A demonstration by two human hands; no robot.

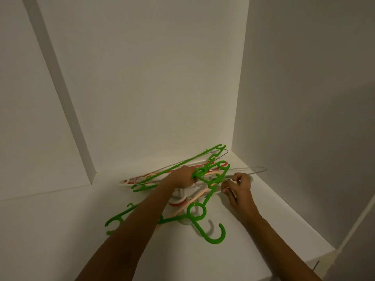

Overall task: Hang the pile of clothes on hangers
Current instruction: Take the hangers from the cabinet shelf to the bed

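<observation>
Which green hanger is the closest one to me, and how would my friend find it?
Start at the white shelf and its hanger pile. The closest green hanger lies at the front, between both arms. Only its big round ring and open hook point towards you.

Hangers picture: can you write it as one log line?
left hand: gripping green plastic hangers | right hand: pinching thin wire hanger | white shelf: tangled pile

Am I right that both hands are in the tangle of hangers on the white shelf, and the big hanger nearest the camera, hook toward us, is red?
Not quite. The head view shows the left hand and right hand in the tangle of hangers on the white shelf, but the nearest hanger, hook toward the camera, is green, not red.
</observation>
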